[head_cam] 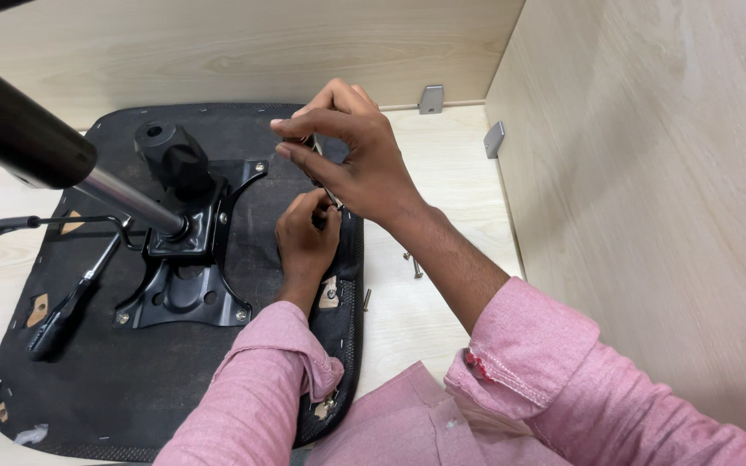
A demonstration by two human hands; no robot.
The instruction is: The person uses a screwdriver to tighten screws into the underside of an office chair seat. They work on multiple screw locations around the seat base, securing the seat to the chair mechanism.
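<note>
An upturned black chair seat lies on a pale wooden surface, with a black metal mechanism plate bolted to its underside. My right hand pinches a thin metal hex key between thumb and fingers, above the seat's right edge. My left hand is curled just below it at the seat's right edge, fingers closed around the key's lower end; what it holds there is hidden. Both arms wear pink sleeves.
A gas lift cylinder, black with a chrome rod, rises from the plate toward the upper left. A black lever lies left of the plate. Loose screws lie right of the seat. Wooden panels with metal brackets wall the back and right.
</note>
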